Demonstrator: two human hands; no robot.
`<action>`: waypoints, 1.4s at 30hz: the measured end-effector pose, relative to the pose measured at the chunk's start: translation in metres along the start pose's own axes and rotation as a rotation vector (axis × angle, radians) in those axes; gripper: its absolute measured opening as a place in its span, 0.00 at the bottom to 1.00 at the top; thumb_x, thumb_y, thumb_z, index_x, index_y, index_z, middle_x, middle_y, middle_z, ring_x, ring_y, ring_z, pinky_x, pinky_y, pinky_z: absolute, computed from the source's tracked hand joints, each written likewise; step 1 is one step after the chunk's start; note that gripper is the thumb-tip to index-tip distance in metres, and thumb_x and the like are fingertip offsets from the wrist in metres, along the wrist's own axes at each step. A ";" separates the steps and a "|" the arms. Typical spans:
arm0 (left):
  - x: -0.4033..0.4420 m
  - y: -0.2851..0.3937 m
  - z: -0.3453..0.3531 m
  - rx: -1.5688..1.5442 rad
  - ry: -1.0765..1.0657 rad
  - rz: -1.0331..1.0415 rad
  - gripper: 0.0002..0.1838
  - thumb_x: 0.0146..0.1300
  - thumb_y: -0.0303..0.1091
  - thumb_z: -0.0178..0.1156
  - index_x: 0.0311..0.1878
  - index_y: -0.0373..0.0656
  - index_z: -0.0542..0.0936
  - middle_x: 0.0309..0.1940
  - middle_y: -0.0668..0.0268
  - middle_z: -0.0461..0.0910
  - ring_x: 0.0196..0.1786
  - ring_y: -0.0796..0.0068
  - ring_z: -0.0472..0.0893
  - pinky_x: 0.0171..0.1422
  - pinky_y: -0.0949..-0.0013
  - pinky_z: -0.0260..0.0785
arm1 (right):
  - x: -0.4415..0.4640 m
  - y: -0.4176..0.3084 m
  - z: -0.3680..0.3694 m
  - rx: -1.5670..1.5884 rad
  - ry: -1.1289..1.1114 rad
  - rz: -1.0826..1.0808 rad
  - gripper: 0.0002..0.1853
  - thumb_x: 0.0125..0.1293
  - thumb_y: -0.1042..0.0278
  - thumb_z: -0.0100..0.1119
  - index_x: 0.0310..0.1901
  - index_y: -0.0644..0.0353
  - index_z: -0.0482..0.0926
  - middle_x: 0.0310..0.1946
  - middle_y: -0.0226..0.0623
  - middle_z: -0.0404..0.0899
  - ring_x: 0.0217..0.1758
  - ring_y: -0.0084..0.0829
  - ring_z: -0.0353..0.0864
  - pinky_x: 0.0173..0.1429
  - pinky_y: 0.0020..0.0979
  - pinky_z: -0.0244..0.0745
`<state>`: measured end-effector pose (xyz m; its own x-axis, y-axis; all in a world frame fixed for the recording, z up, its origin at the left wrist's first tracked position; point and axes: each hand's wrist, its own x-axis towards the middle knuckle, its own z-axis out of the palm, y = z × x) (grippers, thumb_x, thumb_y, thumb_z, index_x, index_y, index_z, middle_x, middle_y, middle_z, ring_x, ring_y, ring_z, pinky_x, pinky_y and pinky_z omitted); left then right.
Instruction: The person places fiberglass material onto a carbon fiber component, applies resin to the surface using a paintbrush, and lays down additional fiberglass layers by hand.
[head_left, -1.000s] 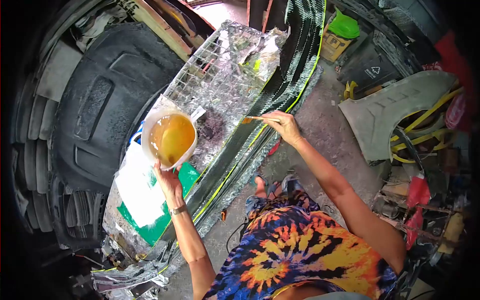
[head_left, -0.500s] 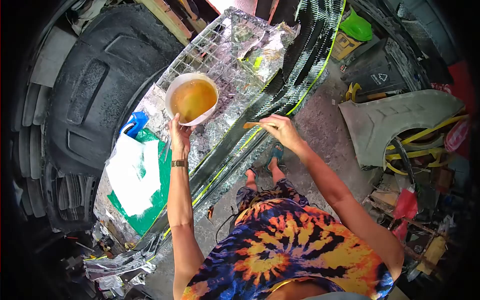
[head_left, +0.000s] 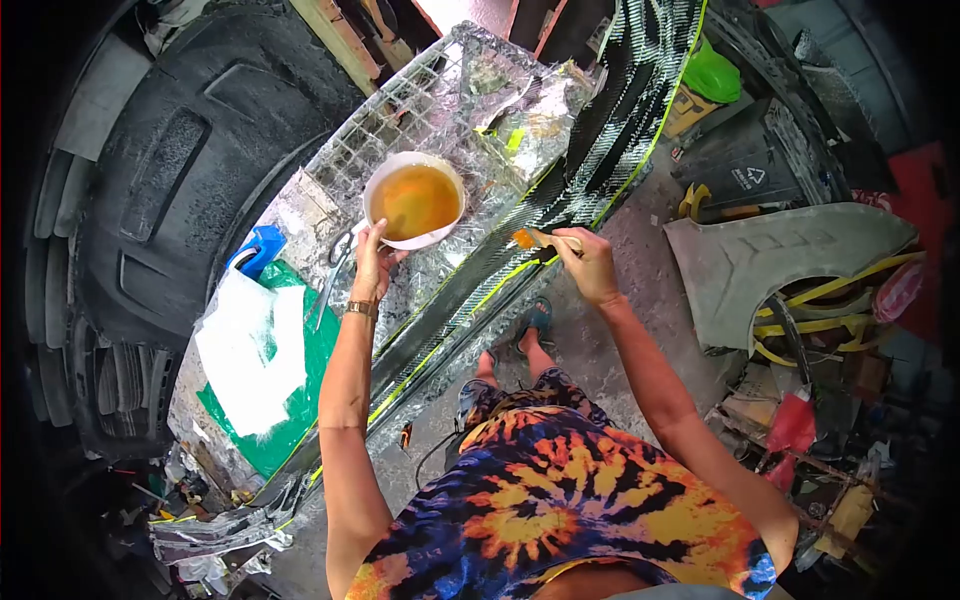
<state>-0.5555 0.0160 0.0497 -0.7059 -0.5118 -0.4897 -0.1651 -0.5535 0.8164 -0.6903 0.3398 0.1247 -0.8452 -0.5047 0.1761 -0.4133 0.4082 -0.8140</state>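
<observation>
My left hand [head_left: 373, 262] grips the near rim of a white tub [head_left: 440, 236] that holds amber liquid [head_left: 415, 203]. In my right hand [head_left: 588, 262] is a paintbrush [head_left: 540, 238], its wet orange bristles just above or touching the long strip of black woven fabric [head_left: 470, 282]; I cannot tell which. Yellow-green edging runs along that strip, which lies across the near side of the worktable [head_left: 440, 130]. Scissors [head_left: 335, 270] lie left of the tub, beside a white fabric sheet [head_left: 245, 350] on green plastic [head_left: 265, 445].
A blue tape dispenser [head_left: 262, 250] sits on the table's left. Behind it stands a large black vented panel [head_left: 215, 160]. On my right are a grey fender [head_left: 790, 260] with yellow straps, a green bag [head_left: 712, 75] and a cluttered rack.
The tub and my left hand have shifted right, uncovering more of the scissors. My right hand has moved slightly right along the strip, and the brush's bristles now show more clearly.
</observation>
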 end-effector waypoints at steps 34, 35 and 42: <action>-0.200 0.028 0.141 -0.198 0.578 0.314 0.28 0.57 0.53 0.61 0.53 0.46 0.65 0.50 0.63 0.72 0.47 0.69 0.78 0.40 0.66 0.75 | 0.129 -0.117 -0.029 0.233 -0.528 -0.735 0.08 0.63 0.69 0.60 0.36 0.66 0.81 0.27 0.37 0.81 0.28 0.24 0.78 0.35 0.28 0.72; -0.204 0.022 0.151 -0.224 0.612 0.318 0.29 0.57 0.53 0.61 0.54 0.46 0.65 0.51 0.62 0.72 0.48 0.69 0.77 0.41 0.65 0.75 | 0.132 -0.110 -0.028 0.122 -0.551 -0.799 0.08 0.63 0.68 0.59 0.34 0.66 0.80 0.25 0.37 0.81 0.27 0.25 0.78 0.34 0.27 0.72; -0.209 -0.011 0.195 -0.280 0.789 0.315 0.31 0.57 0.56 0.60 0.56 0.48 0.65 0.56 0.60 0.69 0.53 0.63 0.76 0.47 0.59 0.74 | 0.149 -0.057 -0.035 0.642 -0.771 -0.052 0.09 0.66 0.66 0.57 0.37 0.64 0.80 0.21 0.30 0.79 0.20 0.16 0.75 0.19 0.20 0.66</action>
<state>-0.5407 0.2576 0.2025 0.0066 -0.9132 -0.4075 0.2035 -0.3977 0.8947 -0.8049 0.2678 0.2165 -0.2869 -0.9580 -0.0014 0.0095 -0.0014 -1.0000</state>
